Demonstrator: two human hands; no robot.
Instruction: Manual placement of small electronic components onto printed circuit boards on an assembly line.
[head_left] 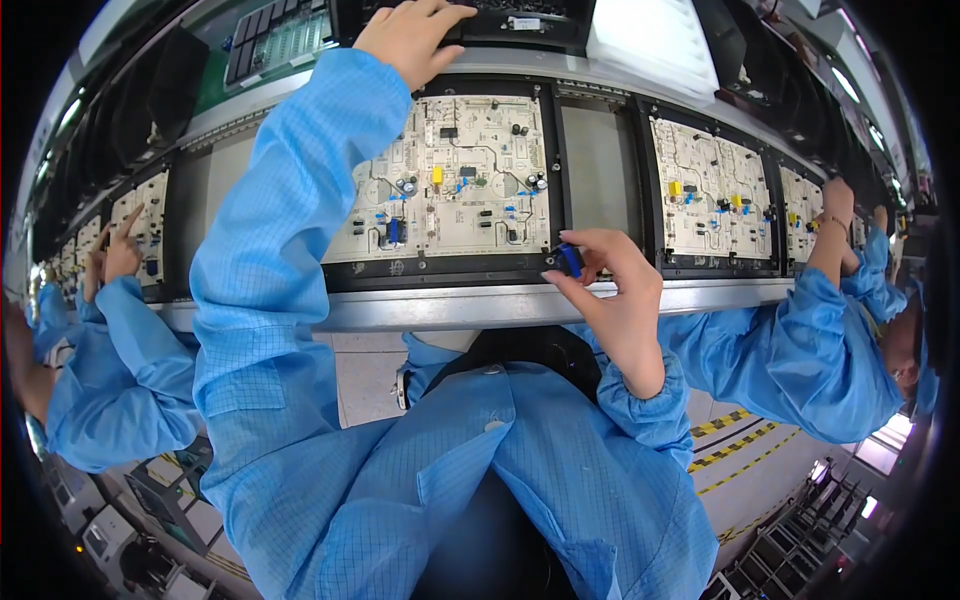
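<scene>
My right hand (615,295) pinches a small blue-and-black electronic component (569,261) between thumb and fingertips, just over the front frame edge. Stretched far forward, my left hand (415,40) is open, fingers spread at the rim of a black parts bin (490,28); nothing shows in its grasp. Between my hands lies a pale circuit board (480,215) in a black carrier frame. It bears a yellow part (437,175), several small black and blue parts, and a blue-and-black block (393,232) near its front edge. My left sleeve hides part of the board's left side.
A second framed circuit board (705,190) sits further right on the line. Behind are a white stack of trays (650,40) and a tray of parts (280,45) at left. A metal rail (480,308) runs along the front. Co-workers in blue sleeves (820,330) flank me.
</scene>
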